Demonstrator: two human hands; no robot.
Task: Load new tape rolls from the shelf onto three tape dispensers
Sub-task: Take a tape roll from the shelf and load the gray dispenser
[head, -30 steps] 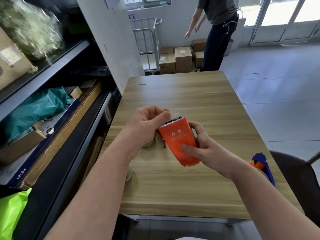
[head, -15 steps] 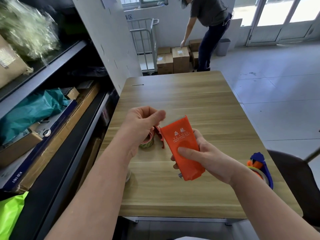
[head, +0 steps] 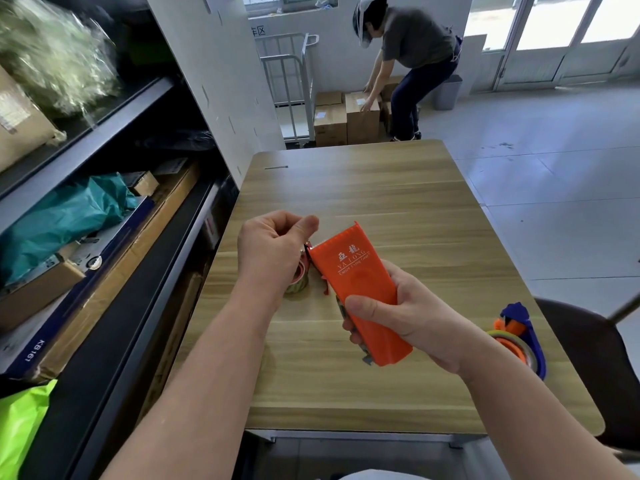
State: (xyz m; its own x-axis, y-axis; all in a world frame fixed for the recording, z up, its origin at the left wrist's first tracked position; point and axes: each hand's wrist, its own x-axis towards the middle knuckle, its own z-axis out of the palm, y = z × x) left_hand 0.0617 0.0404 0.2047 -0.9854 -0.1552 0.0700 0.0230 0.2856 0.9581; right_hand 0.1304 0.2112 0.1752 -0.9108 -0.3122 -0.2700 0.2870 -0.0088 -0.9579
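- Left hand (head: pixel 277 247): fingers curled, thumb on forefinger; I cannot tell if it pinches anything.
- One red tape dispenser (head: pixel 298 280) with a roll lies on the wooden table (head: pixel 381 188), partly hidden behind that hand.
- Right hand (head: pixel 412 317) grips one orange tape dispenser (head: pixel 360 282) above the table.
- One blue tape dispenser (head: pixel 523 337), roll fitted, lies at the table's right edge.

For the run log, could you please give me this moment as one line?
right hand grips orange dispenser above table | left hand curled, nothing seen held | blue dispenser at table's right edge
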